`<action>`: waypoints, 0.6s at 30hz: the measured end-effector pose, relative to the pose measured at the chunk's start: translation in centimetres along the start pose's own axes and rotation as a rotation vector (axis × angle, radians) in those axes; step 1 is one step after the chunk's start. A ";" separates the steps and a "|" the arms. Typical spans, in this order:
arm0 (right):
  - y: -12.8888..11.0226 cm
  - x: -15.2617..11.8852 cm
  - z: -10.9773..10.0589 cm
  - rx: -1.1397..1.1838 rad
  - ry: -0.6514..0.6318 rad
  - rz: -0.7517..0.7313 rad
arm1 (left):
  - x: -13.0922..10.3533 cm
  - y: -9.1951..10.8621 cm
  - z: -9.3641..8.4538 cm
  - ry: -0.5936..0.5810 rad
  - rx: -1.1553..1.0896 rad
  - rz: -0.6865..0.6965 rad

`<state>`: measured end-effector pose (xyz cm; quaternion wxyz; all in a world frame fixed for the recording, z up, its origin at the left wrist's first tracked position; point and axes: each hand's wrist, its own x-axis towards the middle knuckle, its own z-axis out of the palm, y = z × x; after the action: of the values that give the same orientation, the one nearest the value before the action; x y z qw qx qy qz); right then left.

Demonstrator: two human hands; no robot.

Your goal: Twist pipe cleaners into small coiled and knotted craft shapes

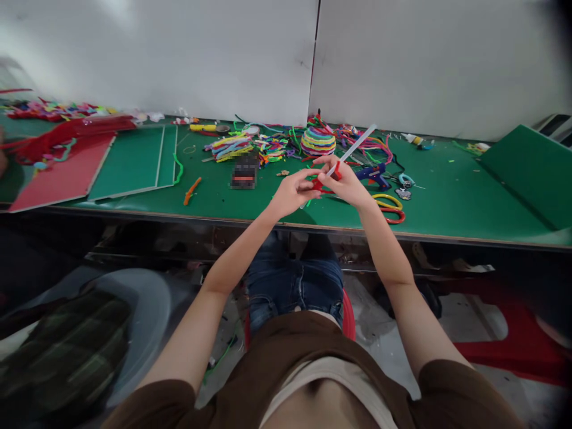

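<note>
Two-handed hold, green bench (451,205)
Left hand (292,190) pinches red piece (317,184), apparently steadying it; right hand (343,182) grips white stick (360,143), contact partly hidden.

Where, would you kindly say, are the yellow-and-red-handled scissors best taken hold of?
By the handle loops of the scissors, I'd say, coming from the right: the open loops point that way, while the right hand seems to hide the blades.
</note>
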<state>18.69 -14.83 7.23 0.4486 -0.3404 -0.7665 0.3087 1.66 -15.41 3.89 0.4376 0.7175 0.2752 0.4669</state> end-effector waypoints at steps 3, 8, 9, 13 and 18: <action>0.3 -0.5 -1.0 0.076 -0.064 -0.061 | 0.1 -0.3 -0.5 -0.042 -0.233 -0.028; 1.2 -1.0 -4.1 -0.020 0.033 -0.058 | -0.1 -0.8 -2.0 -0.023 -0.230 -0.063; 1.2 -1.0 -4.8 -0.055 0.205 -0.087 | -0.2 -0.7 -2.3 -0.019 -0.179 -0.063; 0.1 -1.1 -6.1 -0.258 0.661 -0.194 | -0.3 -0.2 -3.0 -0.074 -0.072 -0.060; -2.1 -1.4 -3.2 -0.346 -0.216 -0.147 | -0.5 0.5 -2.9 -0.314 -0.247 -0.109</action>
<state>21.58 -16.63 9.52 0.3200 -0.3205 -0.8744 0.1739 -1.18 -15.02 4.66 0.5846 0.7062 0.1827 0.3552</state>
